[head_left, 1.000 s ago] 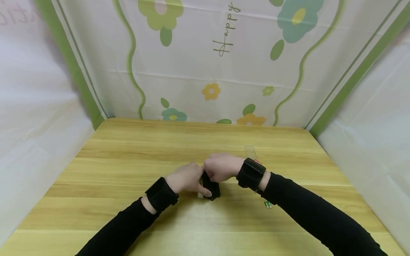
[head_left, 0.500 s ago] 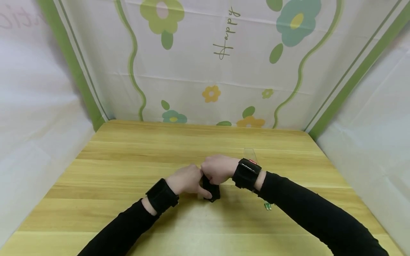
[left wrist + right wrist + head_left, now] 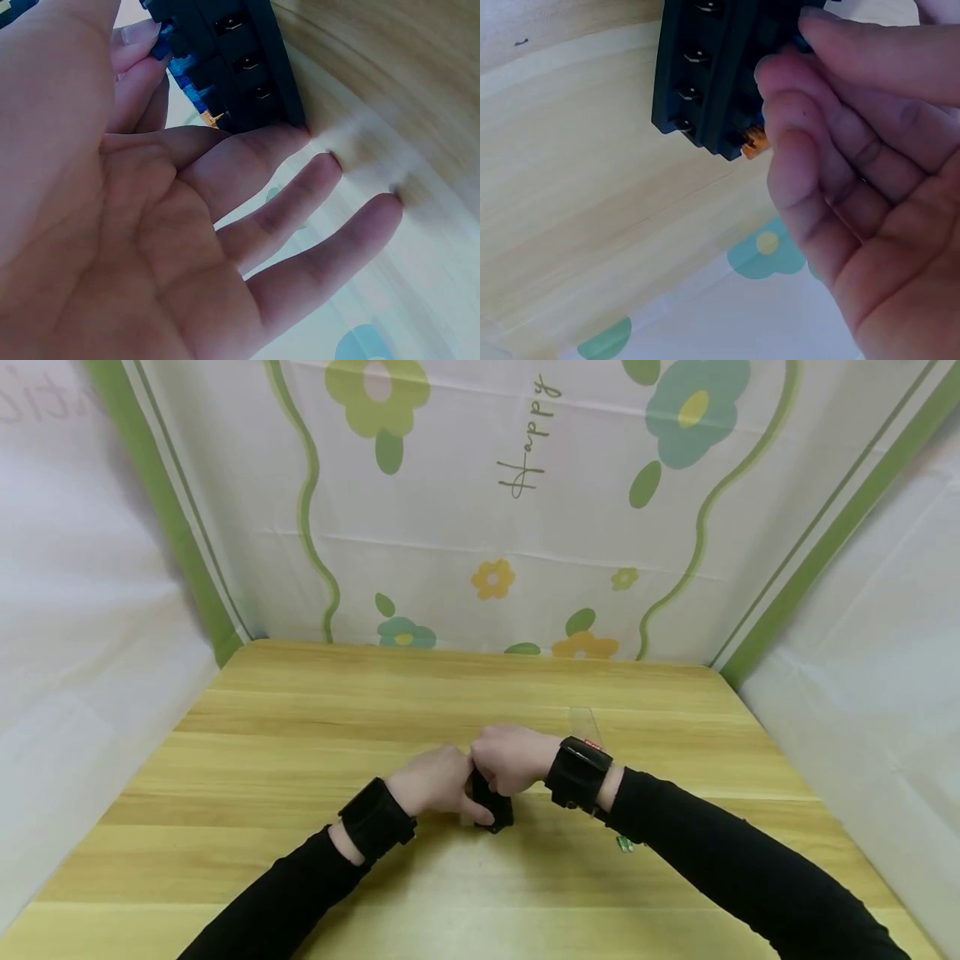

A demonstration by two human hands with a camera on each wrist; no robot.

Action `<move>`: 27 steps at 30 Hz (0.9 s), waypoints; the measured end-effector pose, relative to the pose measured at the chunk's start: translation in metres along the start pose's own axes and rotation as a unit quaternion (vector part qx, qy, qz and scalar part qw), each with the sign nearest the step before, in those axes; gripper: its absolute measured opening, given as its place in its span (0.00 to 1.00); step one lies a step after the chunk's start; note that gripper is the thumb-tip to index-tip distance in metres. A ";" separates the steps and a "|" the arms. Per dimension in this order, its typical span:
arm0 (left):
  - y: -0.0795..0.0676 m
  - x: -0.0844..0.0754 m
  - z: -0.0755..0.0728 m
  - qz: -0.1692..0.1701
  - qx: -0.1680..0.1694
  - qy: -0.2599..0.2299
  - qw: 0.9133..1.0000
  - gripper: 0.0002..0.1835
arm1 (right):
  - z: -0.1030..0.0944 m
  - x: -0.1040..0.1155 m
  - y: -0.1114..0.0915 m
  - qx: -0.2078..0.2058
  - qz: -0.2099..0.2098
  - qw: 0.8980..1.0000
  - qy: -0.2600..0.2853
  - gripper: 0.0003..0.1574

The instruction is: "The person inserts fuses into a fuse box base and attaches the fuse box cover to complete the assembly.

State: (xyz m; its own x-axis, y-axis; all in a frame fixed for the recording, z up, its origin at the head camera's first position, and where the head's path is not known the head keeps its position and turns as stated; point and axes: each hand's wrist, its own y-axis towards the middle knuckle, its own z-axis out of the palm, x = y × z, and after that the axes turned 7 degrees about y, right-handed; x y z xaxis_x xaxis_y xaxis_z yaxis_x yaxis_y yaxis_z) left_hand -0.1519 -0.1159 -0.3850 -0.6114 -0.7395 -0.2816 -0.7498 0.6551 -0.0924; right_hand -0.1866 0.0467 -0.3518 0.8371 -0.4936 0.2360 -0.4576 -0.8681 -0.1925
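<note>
Black block (image 3: 712, 75), partly hidden, 2 hands (image 3: 435, 781) (image 3: 516, 757) touching

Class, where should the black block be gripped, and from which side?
Probably by the dark body of the black block, coming from the side of the left hand, thumb and fingers across it. The body is long and stepped, offering edges to hold; the blue parts and orange piece along one edge look better left free, with the right hand close there.
</note>
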 end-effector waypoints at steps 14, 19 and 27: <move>0.002 0.003 -0.004 0.003 0.016 -0.015 1.000 0.30 | -0.003 -0.012 -0.009 0.018 -0.009 0.999 0.045 0.18; 0.003 0.002 -0.005 0.008 0.014 -0.004 1.000 0.32 | -0.009 -0.014 -0.010 0.026 -0.017 0.996 0.078 0.16; 0.002 0.000 -0.005 0.005 0.017 0.005 1.000 0.29 | -0.009 -0.011 -0.005 0.028 -0.006 0.996 0.089 0.27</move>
State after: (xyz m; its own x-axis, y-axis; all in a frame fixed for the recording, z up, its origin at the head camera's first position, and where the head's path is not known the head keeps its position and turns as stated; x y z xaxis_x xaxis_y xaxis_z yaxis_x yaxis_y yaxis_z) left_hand -0.1545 -0.1152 -0.3803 -0.6209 -0.7350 -0.2726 -0.7355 0.6665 -0.1217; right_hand -0.1967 0.0562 -0.3446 0.7738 -0.4885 0.4032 -0.4260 -0.8724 -0.2396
